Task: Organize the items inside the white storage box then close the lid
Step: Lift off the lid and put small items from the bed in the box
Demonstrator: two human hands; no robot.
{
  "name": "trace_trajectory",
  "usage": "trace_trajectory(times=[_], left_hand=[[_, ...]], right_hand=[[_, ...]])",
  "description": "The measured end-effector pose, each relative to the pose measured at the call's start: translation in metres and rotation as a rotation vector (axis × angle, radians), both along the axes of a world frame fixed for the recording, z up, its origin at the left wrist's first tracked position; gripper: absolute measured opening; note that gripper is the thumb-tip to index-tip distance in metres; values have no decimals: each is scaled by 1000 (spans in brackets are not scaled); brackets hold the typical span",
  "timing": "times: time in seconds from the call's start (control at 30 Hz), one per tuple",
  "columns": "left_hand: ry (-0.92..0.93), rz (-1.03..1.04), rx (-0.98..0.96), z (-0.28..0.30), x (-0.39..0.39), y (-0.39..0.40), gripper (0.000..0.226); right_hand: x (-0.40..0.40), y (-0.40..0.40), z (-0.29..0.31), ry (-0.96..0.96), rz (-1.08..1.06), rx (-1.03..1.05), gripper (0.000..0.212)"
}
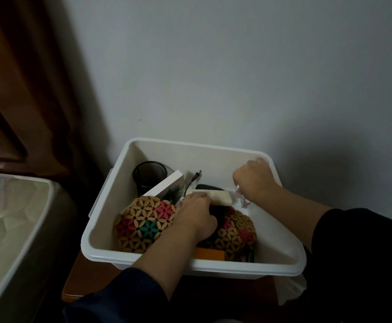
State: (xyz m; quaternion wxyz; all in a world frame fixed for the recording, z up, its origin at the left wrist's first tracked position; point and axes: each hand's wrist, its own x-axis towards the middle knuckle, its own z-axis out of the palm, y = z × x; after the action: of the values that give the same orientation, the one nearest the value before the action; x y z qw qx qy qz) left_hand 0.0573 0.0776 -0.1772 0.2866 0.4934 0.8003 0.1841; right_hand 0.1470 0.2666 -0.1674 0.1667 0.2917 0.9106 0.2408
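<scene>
Left fingers [197, 199] gripping cream bar [218, 197], right fingers [239, 183] pinching clear bottle [242, 198], two flower-pattern mats [143, 224], one white storage box [190, 259]

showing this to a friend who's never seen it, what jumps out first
The open white storage box on a brown wooden stand, both hands inside it. Next, the flower-patterned wooden trivets at its front left, under the left hand. The right hand grips a small clear bottle by the right wall.

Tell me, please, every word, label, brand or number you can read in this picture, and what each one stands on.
None can be read.
The white storage box shows no label.
The slim white carton shows plain faces only.
The small clear bottle in the right hand is too small and dim to show any print.
</scene>
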Motion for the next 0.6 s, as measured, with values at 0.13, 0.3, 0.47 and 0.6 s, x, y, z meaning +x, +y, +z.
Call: trace_trajectory(times=[0.13, 0.3, 0.47, 0.6], left_hand=[[-12, 8, 5, -1, 0, 0, 61], [-25, 8, -3, -1, 0, -2, 60], [-45, 14, 4, -1, -1, -1, 60], [-57, 34, 20, -3, -1, -1, 58]], right_hand=[[3, -1, -7, -16, 13, 4, 36], [0, -7, -5, -93, -50, -43, 52], [-1, -10, -1, -81, -80, -42, 55], [3, -15, 8, -21, -46, -34, 42]])
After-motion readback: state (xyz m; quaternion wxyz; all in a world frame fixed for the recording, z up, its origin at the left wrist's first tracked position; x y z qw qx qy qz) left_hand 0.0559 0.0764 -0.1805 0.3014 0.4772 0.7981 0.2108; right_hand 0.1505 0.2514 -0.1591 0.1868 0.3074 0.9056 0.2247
